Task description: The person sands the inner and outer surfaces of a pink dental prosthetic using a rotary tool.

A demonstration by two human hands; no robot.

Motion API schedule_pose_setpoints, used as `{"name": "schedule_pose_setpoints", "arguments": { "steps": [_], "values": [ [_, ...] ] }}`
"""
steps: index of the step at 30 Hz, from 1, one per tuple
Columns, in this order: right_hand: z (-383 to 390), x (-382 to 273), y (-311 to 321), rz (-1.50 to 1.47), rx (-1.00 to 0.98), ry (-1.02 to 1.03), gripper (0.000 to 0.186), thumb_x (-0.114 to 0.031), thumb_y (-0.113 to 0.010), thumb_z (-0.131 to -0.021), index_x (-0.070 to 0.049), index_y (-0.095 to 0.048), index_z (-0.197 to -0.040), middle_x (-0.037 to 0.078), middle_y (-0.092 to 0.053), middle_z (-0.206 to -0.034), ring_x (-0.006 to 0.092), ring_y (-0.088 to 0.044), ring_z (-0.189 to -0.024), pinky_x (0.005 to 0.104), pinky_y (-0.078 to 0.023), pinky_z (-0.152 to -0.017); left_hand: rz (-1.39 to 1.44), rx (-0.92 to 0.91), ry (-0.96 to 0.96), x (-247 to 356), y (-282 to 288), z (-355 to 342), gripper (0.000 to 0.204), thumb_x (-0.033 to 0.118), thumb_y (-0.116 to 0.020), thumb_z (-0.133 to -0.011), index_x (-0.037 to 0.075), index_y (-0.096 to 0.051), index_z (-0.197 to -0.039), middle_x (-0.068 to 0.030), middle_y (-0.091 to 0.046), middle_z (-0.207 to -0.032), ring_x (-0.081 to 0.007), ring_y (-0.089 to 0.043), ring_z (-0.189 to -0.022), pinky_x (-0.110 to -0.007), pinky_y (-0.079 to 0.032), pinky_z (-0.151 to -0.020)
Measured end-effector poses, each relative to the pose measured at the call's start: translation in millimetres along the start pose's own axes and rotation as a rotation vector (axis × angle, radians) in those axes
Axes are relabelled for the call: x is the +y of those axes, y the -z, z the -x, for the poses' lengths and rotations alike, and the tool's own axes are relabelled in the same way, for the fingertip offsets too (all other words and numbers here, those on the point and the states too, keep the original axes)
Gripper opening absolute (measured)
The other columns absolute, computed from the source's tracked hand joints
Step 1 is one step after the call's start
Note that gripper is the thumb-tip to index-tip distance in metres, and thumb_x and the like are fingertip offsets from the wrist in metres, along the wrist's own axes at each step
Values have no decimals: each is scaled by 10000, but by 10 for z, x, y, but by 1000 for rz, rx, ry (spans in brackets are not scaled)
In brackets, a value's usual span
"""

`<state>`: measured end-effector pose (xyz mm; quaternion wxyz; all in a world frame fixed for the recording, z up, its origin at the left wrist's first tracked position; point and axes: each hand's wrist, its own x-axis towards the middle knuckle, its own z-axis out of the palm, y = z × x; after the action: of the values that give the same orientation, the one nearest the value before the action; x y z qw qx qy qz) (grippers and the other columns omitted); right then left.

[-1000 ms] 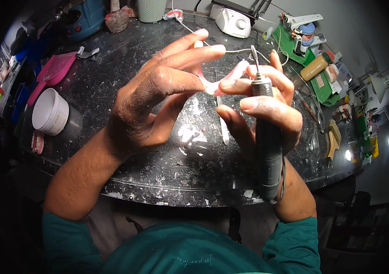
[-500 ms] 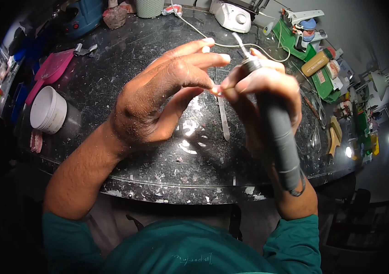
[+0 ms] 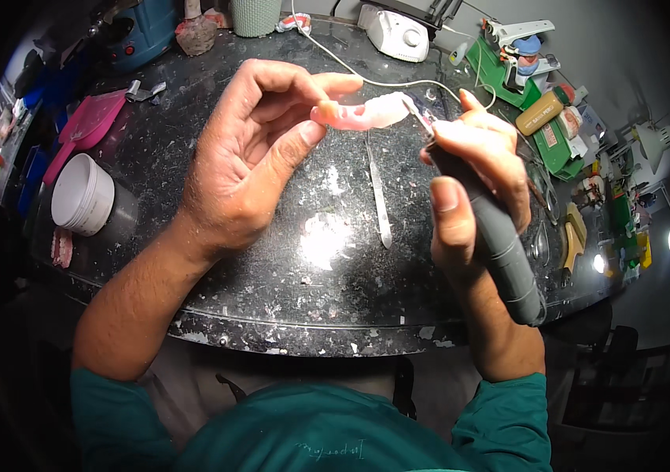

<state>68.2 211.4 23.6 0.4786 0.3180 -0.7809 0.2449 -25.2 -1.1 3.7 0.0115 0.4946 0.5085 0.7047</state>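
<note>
Left hand (image 3: 237,161) pinches pink denture (image 3: 355,116) by one end. Right of denture, right hand (image 3: 494,161) wrapped round dark handpiece (image 3: 509,267).

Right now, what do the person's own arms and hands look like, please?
The left sleeve and right sleeve are plain teal-green cloth, cut or pushed short, so both forearms are bare. The left hand and right hand are ungloved, and no ring, watch or bracelet shows.

pink denture (image 3: 380,112): held crosswise | dark handpiece (image 3: 497,234): slanted, tip at denture's right end
</note>
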Motion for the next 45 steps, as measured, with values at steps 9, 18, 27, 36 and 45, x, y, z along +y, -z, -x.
{"name": "schedule_pose_setpoints", "arguments": {
  "steps": [9,18,27,36,45],
  "values": [
    [15,-19,-78,-190,13,30,419,-257,-715,-941,-54,-456,-1201,163,-666,-1001,453,-612,-1192,687,-321,-1127,174,-10,-1,-28,6,-4,227,32,-483,-1040,38,-394,-1249,-314,-502,-1410,-306,-516,-1346,-435,-372,-1160],
    [4,-37,-26,-136,-53,59,411,-279,-747,-920,-79,-501,-1181,123,-680,-980,392,-618,-1182,685,-278,-1154,121,-91,-76,-44,53,-20,231,28,-483,-1027,55,-395,-1240,-267,-545,-1365,-401,-429,-1421,-517,-321,-1184],
    [-7,-50,-36,-116,-45,53,390,-238,-749,-913,-72,-513,-1175,119,-680,-969,384,-628,-1168,688,-279,-1150,71,-104,-131,-72,77,-26,246,3,-486,-1013,59,-404,-1238,-288,-525,-1400,-383,-413,-1438,-499,-321,-1190],
    [-2,-10,-48,-127,-36,68,380,-267,-739,-910,-69,-520,-1148,118,-676,-957,373,-635,-1149,686,-282,-1148,74,-101,-124,-65,77,-23,245,-6,-477,-1006,55,-403,-1232,-296,-524,-1399,-371,-419,-1436,-487,-323,-1190],
    [-5,22,-99,-101,125,-48,367,-211,-561,-1049,-51,-355,-1306,230,-680,-1104,379,-638,-1175,556,-440,-1093,213,-64,37,-14,6,19,262,5,-479,-1003,41,-371,-1239,-307,-519,-1396,-339,-492,-1373,-470,-332,-1185]
  ]
}}
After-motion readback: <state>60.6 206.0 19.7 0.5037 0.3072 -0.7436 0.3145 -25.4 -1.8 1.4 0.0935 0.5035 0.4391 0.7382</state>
